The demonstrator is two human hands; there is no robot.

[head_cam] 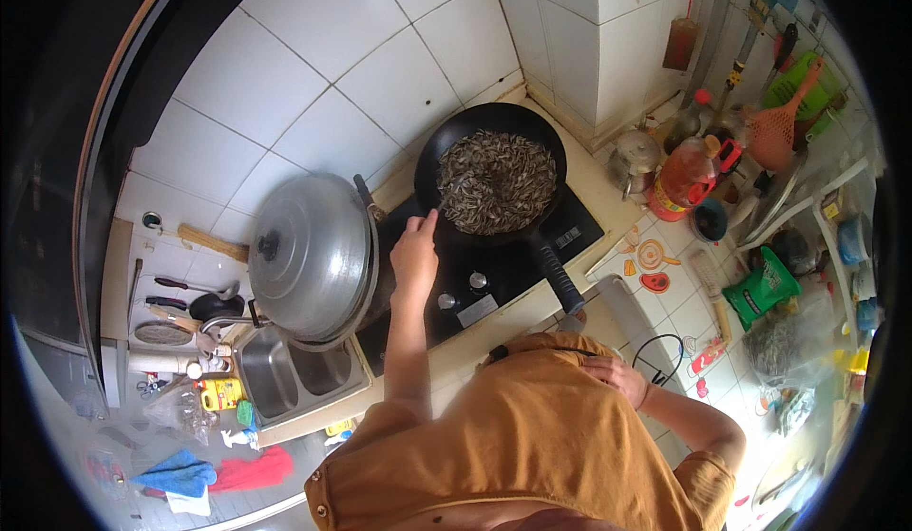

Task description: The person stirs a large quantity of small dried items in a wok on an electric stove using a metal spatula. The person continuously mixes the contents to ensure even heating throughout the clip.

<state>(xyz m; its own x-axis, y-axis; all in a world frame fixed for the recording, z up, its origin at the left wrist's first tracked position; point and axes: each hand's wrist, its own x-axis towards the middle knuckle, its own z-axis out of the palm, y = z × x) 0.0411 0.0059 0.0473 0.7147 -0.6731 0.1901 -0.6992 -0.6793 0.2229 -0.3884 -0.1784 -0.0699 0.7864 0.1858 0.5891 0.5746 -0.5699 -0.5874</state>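
A black wok (431, 143) on the cooktop holds a heap of striped sunflower seeds (502, 182). My left hand (417, 253) reaches to the wok's near left rim and grips a thin metal utensil (456, 192); its working end is in the seeds, so its kind is unclear. My right hand (616, 378) rests against the side of my brown shirt (513, 431) at the waist, with nothing visible in it. The wok's dark wrapped handle (558, 278) points toward me, untouched.
Left of the cooktop (491, 264), a large lidded metal pan (313, 253) stands beside a double sink (267, 374). On the right are an oil jug (684, 178), a metal pot (634, 157), a green packet (762, 289) and a plastic bag of seeds (784, 346). Tiled walls (349, 103) rise behind.
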